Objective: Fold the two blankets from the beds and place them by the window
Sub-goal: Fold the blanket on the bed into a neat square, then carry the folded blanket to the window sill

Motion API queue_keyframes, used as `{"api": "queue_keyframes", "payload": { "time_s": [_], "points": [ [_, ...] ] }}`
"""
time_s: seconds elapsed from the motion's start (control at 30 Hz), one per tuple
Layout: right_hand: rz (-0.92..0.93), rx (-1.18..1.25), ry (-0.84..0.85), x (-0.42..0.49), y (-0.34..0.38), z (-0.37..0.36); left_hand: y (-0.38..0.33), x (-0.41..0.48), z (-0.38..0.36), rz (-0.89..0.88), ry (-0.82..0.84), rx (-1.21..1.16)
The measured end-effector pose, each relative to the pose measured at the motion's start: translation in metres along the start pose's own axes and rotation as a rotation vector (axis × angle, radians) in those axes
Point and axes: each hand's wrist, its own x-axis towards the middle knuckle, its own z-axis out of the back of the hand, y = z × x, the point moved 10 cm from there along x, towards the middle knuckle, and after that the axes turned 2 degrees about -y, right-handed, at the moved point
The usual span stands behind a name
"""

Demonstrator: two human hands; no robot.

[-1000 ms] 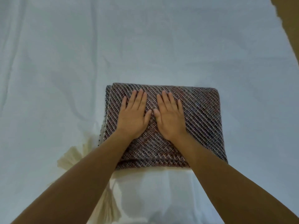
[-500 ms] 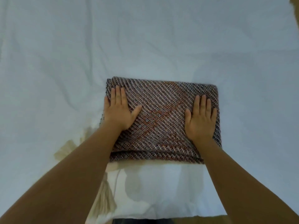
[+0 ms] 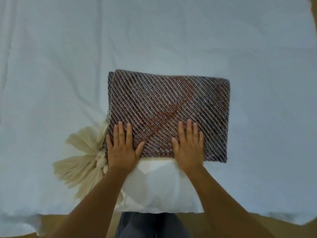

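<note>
A knitted blanket (image 3: 169, 107) with diagonal dark, grey and rust stripes lies folded into a neat rectangle on the white bed sheet (image 3: 68, 66). Its cream tassel fringe (image 3: 82, 162) spills out from under its near-left corner. My left hand (image 3: 122, 146) rests flat, fingers spread, on the blanket's near-left corner. My right hand (image 3: 188, 145) lies flat on the near edge, right of centre. Neither hand grips the cloth. Only one blanket is in view.
The bed's near edge (image 3: 154, 211) runs across the bottom, with tan floor below it and my dark trousers (image 3: 151, 225) against it. A strip of brown surface (image 3: 314, 7) shows at the top right corner.
Both hands slid from the middle outward to the blanket's sides, then back along it to the near edge. The view has pulled back, showing the bed edge and more fringe.
</note>
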Motion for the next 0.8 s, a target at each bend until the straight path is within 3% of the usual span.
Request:
{"api": "queue_keyframes", "payload": {
  "time_s": [0.1,0.27,0.33,0.4,0.5,0.67,0.8],
  "points": [
    [-0.087,-0.001,-0.024,-0.009,-0.045,0.011,0.004,0.000,-0.004,0.059,0.086,-0.027],
    [-0.148,-0.048,0.115,-0.012,-0.074,0.015,0.011,0.005,0.006,0.130,0.122,-0.144],
    [-0.134,0.048,0.064,-0.004,-0.071,0.033,0.019,0.015,0.023,0.181,0.065,-0.306],
    [-0.152,0.225,-0.104,0.006,-0.072,0.066,0.029,0.033,0.040,0.266,0.040,-0.519],
    [-0.338,0.515,-0.191,0.021,-0.084,0.080,0.034,0.057,0.047,0.413,0.144,-0.759],
    [-0.747,0.680,0.007,0.031,-0.096,0.043,0.012,0.073,0.048,0.448,0.313,-0.849],
    [-0.740,0.721,0.164,0.035,-0.084,0.030,-0.011,0.082,0.054,0.386,0.291,-0.894]
  ]
}}
